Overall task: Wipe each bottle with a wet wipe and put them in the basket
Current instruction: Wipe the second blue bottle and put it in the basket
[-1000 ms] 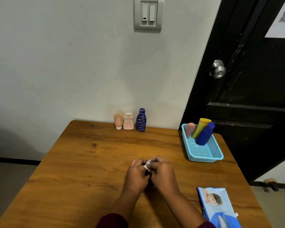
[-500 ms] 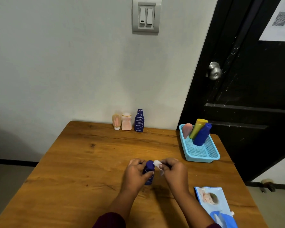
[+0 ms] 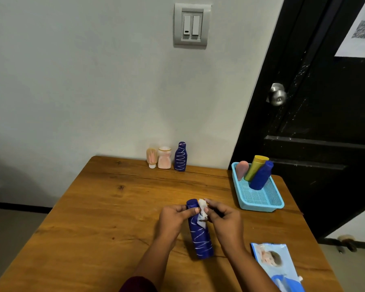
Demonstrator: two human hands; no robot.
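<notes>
We hold the dark blue bottle (image 3: pixel 200 237) at the near middle of the table (image 3: pixel 114 207), left hand (image 3: pixel 173 218) curled round its neck, right hand (image 3: pixel 226 220) pinching a white wipe (image 3: pixel 202 210) against its shoulder. At the right stands the basket (image 3: pixel 259 197), with three bottles (image 3: pixel 260 175) leaning inside. Another three (image 3: pixel 164 159) stand by the wall, and a wipe pack (image 3: pixel 276 264) lies at the near right.
</notes>
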